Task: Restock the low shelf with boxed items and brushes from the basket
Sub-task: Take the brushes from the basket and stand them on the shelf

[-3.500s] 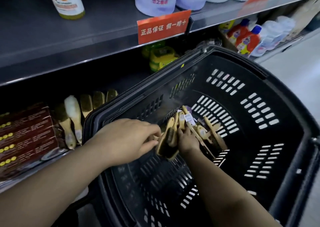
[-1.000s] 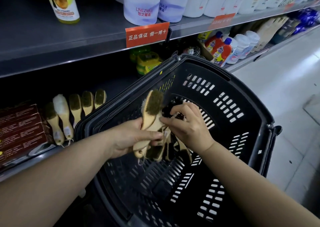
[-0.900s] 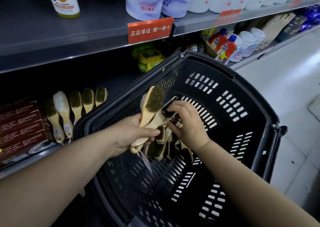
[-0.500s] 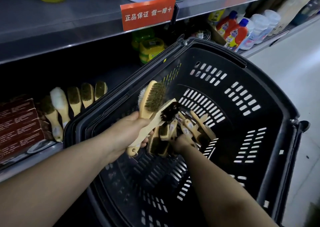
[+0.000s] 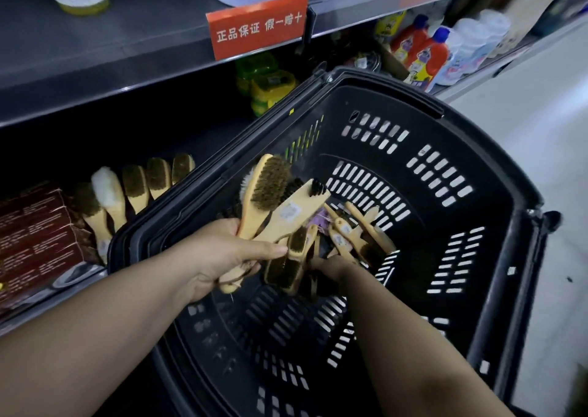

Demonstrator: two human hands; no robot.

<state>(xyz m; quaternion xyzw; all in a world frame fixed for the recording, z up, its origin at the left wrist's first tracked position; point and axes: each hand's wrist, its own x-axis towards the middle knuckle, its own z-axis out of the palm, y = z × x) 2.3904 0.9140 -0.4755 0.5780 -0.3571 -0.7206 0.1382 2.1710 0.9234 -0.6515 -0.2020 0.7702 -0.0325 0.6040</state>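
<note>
Inside the black basket (image 5: 461,168), the left hand (image 5: 229,254) curls fingers and thumb round the handles of several wooden brushes (image 5: 270,190), heads fanned upward. The right hand (image 5: 331,265) is sunk among the loose brushes (image 5: 356,235) below, its fingers hidden. The basket floor lies open to the right. Shelved brushes (image 5: 136,187) flank the left rim.

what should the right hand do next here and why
Probably close the right hand on one of the loose brushes in the basket bottom and lift it to the bundle of brushes that the left hand grips. The right hand sits down among them with its fingers hidden, so no grasp shows, and several lie unpicked.
</note>
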